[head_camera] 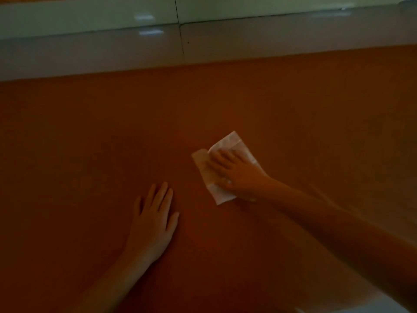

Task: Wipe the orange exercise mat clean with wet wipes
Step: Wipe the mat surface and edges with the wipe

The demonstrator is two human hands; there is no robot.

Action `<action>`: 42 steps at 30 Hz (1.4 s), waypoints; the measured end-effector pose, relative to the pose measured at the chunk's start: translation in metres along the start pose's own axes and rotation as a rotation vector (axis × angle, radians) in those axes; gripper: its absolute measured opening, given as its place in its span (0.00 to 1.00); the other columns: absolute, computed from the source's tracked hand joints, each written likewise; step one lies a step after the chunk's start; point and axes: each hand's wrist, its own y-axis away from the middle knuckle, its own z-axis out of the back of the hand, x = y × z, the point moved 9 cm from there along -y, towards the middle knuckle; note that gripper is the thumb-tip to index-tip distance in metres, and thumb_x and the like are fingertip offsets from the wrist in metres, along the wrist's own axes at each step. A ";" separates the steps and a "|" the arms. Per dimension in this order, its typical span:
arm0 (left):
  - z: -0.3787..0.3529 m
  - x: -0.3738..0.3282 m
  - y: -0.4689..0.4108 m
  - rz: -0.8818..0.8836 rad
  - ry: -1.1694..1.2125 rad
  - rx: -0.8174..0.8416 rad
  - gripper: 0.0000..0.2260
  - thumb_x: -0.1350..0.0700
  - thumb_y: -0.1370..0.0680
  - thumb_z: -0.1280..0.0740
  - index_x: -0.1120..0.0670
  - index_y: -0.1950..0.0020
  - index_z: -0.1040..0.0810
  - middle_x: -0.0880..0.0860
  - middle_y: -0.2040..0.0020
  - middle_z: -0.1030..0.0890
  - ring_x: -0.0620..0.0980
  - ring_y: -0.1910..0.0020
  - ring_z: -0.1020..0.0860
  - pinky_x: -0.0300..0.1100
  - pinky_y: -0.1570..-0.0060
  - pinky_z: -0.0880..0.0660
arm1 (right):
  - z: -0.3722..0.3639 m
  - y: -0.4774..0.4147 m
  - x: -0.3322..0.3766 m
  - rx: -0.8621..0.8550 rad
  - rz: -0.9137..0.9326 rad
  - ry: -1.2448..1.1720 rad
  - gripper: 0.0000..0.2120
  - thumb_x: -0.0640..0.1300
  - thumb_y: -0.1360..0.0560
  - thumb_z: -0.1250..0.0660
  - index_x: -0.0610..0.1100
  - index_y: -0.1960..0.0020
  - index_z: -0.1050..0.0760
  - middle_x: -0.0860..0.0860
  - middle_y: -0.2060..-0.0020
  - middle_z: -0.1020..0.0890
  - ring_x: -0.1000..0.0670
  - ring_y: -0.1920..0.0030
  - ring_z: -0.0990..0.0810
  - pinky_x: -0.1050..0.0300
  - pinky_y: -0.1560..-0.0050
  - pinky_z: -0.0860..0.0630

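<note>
- One camera, worn on the person's head, gives the only view; it faces forward and steeply down.
- It sits near the orange mat (90, 154), which fills most of the picture.
- The left hand (153, 220) and right hand (234, 170) reach in from the bottom edge and lie near the centre.
- The mat's far edge and glossy tiles (90, 53) slant across the top.

Mat (90, 132) cut off L/R edges (wipe (228, 143) partly under right hand (234, 171)).

Dim, soft, blurry view; glare on glossy floor tiles (144, 18)
</note>
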 end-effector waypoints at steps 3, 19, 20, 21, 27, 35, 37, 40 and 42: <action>0.006 -0.001 -0.004 -0.027 0.013 -0.011 0.36 0.35 0.27 0.64 0.48 0.22 0.51 0.43 0.24 0.60 0.43 0.25 0.64 0.48 0.26 0.65 | 0.011 -0.025 -0.037 -0.050 -0.192 -0.054 0.28 0.55 0.17 0.54 0.48 0.22 0.61 0.48 0.22 0.60 0.44 0.23 0.60 0.45 0.27 0.64; 0.060 0.044 -0.100 0.115 0.039 -0.039 0.37 0.34 0.23 0.46 0.48 0.21 0.57 0.44 0.23 0.64 0.44 0.28 0.69 0.55 0.26 0.65 | 0.040 -0.095 -0.097 -0.067 -0.371 -0.215 0.33 0.59 0.19 0.50 0.48 0.22 0.62 0.48 0.23 0.63 0.45 0.23 0.64 0.43 0.26 0.63; 0.063 0.043 -0.105 0.110 0.049 -0.049 0.37 0.34 0.23 0.44 0.48 0.21 0.57 0.44 0.23 0.64 0.43 0.28 0.69 0.55 0.27 0.65 | 0.042 -0.102 -0.094 -0.070 -0.372 -0.245 0.33 0.58 0.18 0.50 0.49 0.22 0.63 0.48 0.23 0.64 0.45 0.24 0.65 0.42 0.27 0.63; 0.064 0.041 -0.109 0.104 0.056 -0.044 0.38 0.34 0.23 0.43 0.47 0.21 0.57 0.44 0.22 0.64 0.44 0.28 0.69 0.55 0.27 0.64 | 0.041 -0.105 -0.089 -0.069 -0.354 -0.243 0.33 0.59 0.18 0.50 0.49 0.22 0.63 0.49 0.23 0.64 0.45 0.24 0.65 0.42 0.27 0.64; 0.060 0.036 -0.121 0.123 -0.033 0.032 0.39 0.34 0.23 0.43 0.48 0.21 0.60 0.46 0.23 0.66 0.50 0.24 0.65 0.57 0.25 0.60 | 0.055 -0.111 -0.118 -0.073 -0.202 -0.033 0.34 0.61 0.19 0.51 0.48 0.22 0.61 0.47 0.22 0.59 0.45 0.23 0.59 0.43 0.26 0.60; 0.063 0.031 -0.122 0.140 -0.124 0.086 0.39 0.34 0.23 0.44 0.50 0.21 0.61 0.49 0.22 0.67 0.53 0.23 0.64 0.58 0.25 0.55 | 0.078 -0.173 -0.102 -0.116 -0.305 -0.139 0.32 0.59 0.18 0.53 0.47 0.22 0.63 0.45 0.23 0.61 0.42 0.23 0.61 0.40 0.26 0.61; 0.062 0.032 -0.122 0.148 -0.130 0.086 0.39 0.34 0.23 0.45 0.50 0.21 0.61 0.48 0.23 0.67 0.53 0.23 0.64 0.58 0.25 0.55 | 0.075 -0.177 -0.087 -0.101 -0.173 -0.069 0.33 0.60 0.19 0.53 0.47 0.22 0.62 0.46 0.22 0.59 0.43 0.23 0.60 0.41 0.26 0.60; 0.061 0.031 -0.122 0.151 -0.129 0.097 0.39 0.35 0.22 0.45 0.49 0.21 0.62 0.48 0.23 0.68 0.52 0.23 0.65 0.57 0.25 0.56 | 0.081 -0.171 -0.120 -0.126 -0.175 -0.033 0.33 0.61 0.20 0.51 0.48 0.21 0.57 0.47 0.22 0.55 0.44 0.23 0.55 0.42 0.25 0.55; 0.061 0.032 -0.122 0.146 -0.134 0.102 0.39 0.35 0.22 0.45 0.49 0.22 0.62 0.48 0.23 0.68 0.52 0.23 0.65 0.58 0.25 0.54 | 0.088 -0.161 -0.160 -0.176 -0.328 -0.093 0.33 0.60 0.20 0.50 0.47 0.21 0.56 0.46 0.22 0.54 0.44 0.23 0.54 0.42 0.25 0.53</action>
